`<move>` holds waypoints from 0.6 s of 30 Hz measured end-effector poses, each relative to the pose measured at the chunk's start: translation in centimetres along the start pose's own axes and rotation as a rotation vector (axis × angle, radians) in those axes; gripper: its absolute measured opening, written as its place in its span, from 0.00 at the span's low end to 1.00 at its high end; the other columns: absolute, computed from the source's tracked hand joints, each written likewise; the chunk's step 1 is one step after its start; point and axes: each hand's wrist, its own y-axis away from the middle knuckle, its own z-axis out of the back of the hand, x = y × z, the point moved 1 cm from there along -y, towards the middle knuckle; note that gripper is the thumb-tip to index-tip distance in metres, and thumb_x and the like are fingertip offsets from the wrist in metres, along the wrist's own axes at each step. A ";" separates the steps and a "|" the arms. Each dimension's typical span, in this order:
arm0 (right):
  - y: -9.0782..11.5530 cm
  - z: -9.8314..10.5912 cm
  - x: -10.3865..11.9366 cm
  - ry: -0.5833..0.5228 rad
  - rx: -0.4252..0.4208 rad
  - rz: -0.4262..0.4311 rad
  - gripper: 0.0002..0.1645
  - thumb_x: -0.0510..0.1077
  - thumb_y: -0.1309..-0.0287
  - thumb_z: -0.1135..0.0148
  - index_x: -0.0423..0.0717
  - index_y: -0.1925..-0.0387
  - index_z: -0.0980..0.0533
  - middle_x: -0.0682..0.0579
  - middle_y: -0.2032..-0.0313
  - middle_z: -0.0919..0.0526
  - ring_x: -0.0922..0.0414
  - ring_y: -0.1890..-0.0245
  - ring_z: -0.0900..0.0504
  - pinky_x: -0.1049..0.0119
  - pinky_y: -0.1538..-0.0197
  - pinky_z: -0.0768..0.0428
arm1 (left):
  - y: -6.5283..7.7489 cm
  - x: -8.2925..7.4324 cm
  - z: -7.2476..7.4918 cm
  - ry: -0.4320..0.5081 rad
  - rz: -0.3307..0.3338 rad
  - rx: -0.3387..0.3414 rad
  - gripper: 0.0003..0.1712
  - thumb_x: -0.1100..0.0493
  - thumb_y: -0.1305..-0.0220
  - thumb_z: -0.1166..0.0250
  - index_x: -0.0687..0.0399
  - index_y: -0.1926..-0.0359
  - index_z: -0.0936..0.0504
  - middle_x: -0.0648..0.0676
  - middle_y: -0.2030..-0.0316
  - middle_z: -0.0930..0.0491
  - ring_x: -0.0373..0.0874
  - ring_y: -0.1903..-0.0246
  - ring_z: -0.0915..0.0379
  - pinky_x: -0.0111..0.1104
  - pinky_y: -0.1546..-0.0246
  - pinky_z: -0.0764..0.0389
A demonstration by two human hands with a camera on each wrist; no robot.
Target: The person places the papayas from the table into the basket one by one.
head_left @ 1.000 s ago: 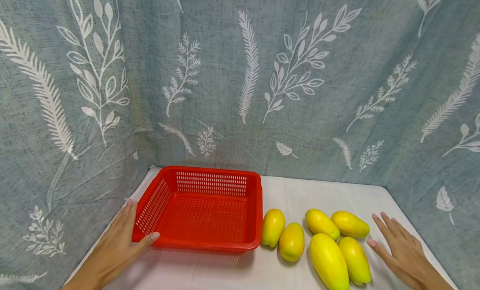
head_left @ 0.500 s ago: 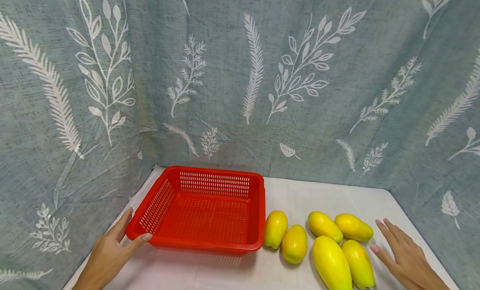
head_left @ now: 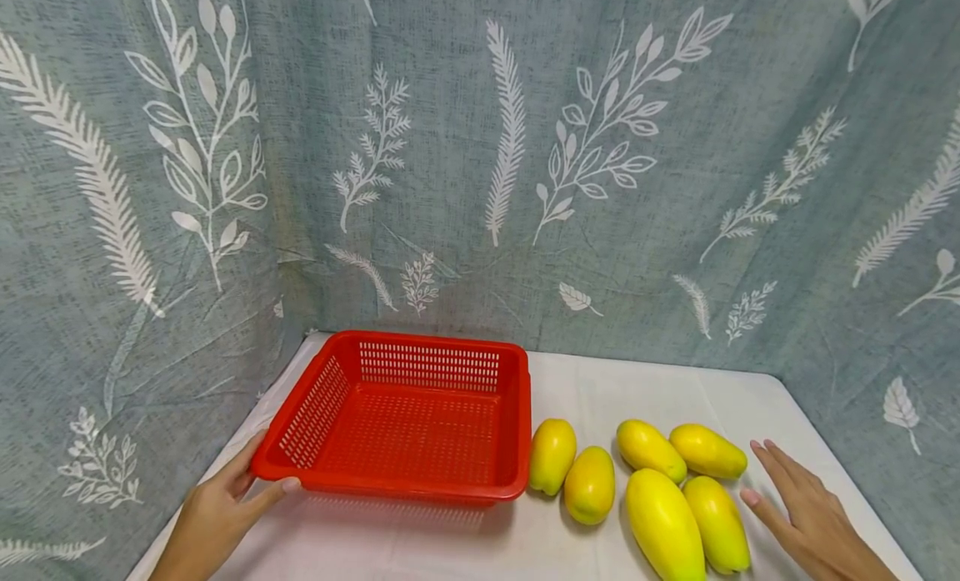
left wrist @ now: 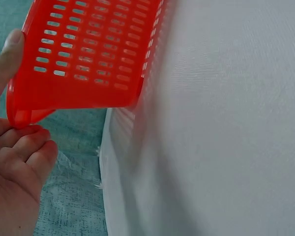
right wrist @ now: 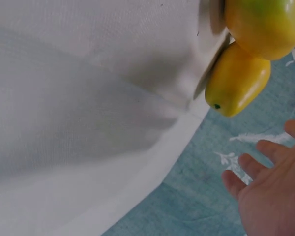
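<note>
A red plastic basket [head_left: 405, 487] with slotted walls stands on the white cloth, nothing inside it. My left hand [head_left: 210, 510] grips its front left corner. In the left wrist view the thumb [left wrist: 7, 56] lies on the outside of the rim, while curled fingers [left wrist: 32, 150] meet the rim's edge from below. To the basket's right lie several yellow mangoes, among them a large long one [head_left: 663, 523] and a slimmer one [head_left: 716, 523]. My right hand [head_left: 806, 506] hovers beside the mangoes with fingers spread, touching none; the right wrist view shows its palm [right wrist: 278, 206] bare.
The white-covered table [head_left: 420, 552] is bordered by a grey-green leaf-print curtain [head_left: 450, 189] behind and on both sides. Two mangoes, a left one [head_left: 552, 456] and its neighbour [head_left: 589, 485], lie close against the basket's right side.
My left hand has gone from lying with straight fingers along the basket's left side to curling under its front left corner. The basket and my right hand hold their places.
</note>
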 end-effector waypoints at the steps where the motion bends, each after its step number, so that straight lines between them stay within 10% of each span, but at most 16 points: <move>1: 0.0 -0.1 0.0 -0.003 0.006 -0.002 0.52 0.69 0.21 0.52 0.35 0.18 0.49 0.21 0.25 0.43 0.20 0.33 0.39 0.12 0.45 0.41 | 0.0 0.0 -0.1 0.009 -0.013 -0.018 0.56 0.38 0.34 0.26 0.60 0.18 0.41 0.71 0.33 0.25 0.28 0.43 0.23 0.11 0.62 0.31; 4: 0.1 -0.2 0.0 -0.028 0.032 -0.018 0.53 0.70 0.21 0.53 0.34 0.18 0.50 0.21 0.25 0.44 0.20 0.32 0.40 0.13 0.43 0.40 | 0.2 0.2 -0.3 0.052 -0.056 -0.059 0.54 0.42 0.34 0.24 0.64 0.20 0.38 0.73 0.35 0.24 0.07 0.53 0.37 0.07 0.63 0.31; 18: 0.7 -0.5 0.4 -0.308 0.125 -0.111 0.53 0.67 0.18 0.57 0.33 0.16 0.60 0.21 0.24 0.48 0.23 0.31 0.37 0.25 0.37 0.29 | 0.5 0.2 -0.5 0.039 -0.120 -0.123 0.52 0.47 0.36 0.21 0.66 0.21 0.35 0.74 0.37 0.23 0.06 0.51 0.41 0.04 0.61 0.35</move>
